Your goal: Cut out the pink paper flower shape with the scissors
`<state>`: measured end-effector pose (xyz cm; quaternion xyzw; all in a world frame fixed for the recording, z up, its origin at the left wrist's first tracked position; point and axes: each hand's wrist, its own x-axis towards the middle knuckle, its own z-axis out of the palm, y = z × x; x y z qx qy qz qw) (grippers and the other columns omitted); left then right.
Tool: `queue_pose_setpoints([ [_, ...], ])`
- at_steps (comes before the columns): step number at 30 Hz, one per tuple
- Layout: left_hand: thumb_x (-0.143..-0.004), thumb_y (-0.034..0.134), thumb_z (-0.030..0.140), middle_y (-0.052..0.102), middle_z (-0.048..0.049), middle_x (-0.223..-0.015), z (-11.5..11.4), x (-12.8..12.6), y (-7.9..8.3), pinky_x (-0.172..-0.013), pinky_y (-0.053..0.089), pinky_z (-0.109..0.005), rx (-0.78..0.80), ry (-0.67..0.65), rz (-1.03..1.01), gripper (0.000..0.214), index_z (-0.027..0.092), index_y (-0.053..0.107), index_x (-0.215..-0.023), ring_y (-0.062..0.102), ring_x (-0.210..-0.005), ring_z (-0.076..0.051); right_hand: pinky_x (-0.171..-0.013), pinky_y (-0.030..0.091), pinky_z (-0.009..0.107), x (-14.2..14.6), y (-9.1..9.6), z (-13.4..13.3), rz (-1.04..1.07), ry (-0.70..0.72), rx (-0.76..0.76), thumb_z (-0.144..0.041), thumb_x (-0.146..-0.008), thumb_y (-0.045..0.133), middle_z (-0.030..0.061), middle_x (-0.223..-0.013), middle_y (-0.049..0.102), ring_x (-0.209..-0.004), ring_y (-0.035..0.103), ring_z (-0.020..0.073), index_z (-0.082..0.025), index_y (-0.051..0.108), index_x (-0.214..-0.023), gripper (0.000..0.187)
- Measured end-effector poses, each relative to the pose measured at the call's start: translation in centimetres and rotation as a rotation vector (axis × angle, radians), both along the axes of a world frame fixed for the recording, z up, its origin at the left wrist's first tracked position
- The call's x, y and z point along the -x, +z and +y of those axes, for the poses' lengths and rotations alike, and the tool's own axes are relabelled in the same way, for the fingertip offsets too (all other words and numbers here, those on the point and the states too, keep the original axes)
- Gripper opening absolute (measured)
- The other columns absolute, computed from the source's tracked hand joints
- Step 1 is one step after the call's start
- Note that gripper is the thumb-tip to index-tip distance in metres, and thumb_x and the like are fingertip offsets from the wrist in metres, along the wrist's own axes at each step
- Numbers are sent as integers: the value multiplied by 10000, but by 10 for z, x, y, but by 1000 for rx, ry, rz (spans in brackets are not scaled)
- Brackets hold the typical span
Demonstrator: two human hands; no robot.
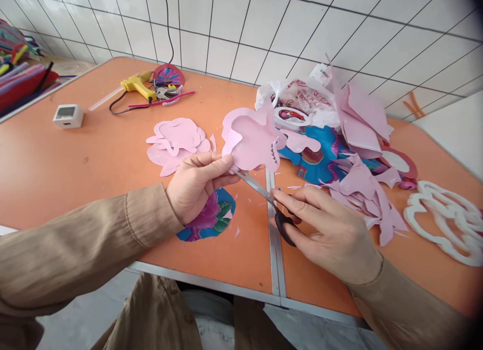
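Left hand (196, 186) pinches pink paper cutout (252, 138); right hand (328, 229) grips scissors (260, 189), blades at its edge. Behind, finished cutouts (175, 143) stacked, offcuts (362, 189) heaped; trimming unfinished.

Right hand (332, 234) is covering most of the black handles of the scissors (260, 188), whose blade tips are lying hidden at the lower edge of the pink cut-out (252, 138); left hand (198, 186) is hiding the upper part of the blue flower piece (219, 216) beneath it. Picture edges are cutting off the white cut-outs (445, 219) at right, the coloured stack (18, 78) at far left and the black cord (168, 22) at top. Print on the label (320, 74) of the plastic bag (302, 95) and the face of the small white box (68, 116) are showing too small to read.
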<state>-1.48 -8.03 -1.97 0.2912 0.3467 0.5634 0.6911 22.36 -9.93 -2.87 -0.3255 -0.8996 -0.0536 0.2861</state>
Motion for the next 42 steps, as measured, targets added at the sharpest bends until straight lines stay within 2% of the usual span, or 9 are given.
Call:
queue_pose_setpoints([
  [5, -630, 898, 261, 726, -34, -685, -1, 0, 1, -734, 589, -265, 10, -11, -16, 174, 166, 754, -614, 712, -708, -153, -598, 521, 283, -3, 1, 1, -5, 14, 5, -3, -818, 601, 68, -854, 638, -702, 644, 174, -161, 669, -1213, 431],
  [13, -703, 810, 194, 702, -60, -672, -1, 0, 2, -768, 591, -297, 66, 18, 23, 157, 134, 723, -587, 707, -724, -172, -612, 535, 279, -4, 5, 0, -32, 10, 33, -5, -841, 565, 55, -838, 640, -700, 647, 173, -187, 657, -1227, 437],
  [21, -700, 819, 228, 714, -58, -690, -1, 0, 1, -811, 588, -331, 52, 11, 25, 149, 152, 739, -599, 707, -746, -181, -603, 544, 269, -2, 7, -1, -43, -13, 14, -16, -860, 542, 37, -824, 640, -685, 657, 164, -229, 644, -1220, 430],
  [31, -666, 863, 245, 719, -55, -700, -1, -1, 0, -798, 585, -304, 40, -11, -12, 173, 134, 743, -612, 717, -757, -178, -568, 538, 257, 0, 10, -1, -58, -29, -15, -27, -878, 522, 26, -792, 644, -658, 663, 157, -245, 669, -1174, 396],
  [42, -683, 830, 230, 716, -44, -691, 0, -1, -3, -789, 598, -302, 39, -8, 1, 148, 158, 730, -601, 723, -747, -178, -531, 521, 275, 1, 6, -3, 13, -45, 81, -33, -802, 571, 23, -795, 646, -612, 635, 157, -246, 685, -1179, 447],
])
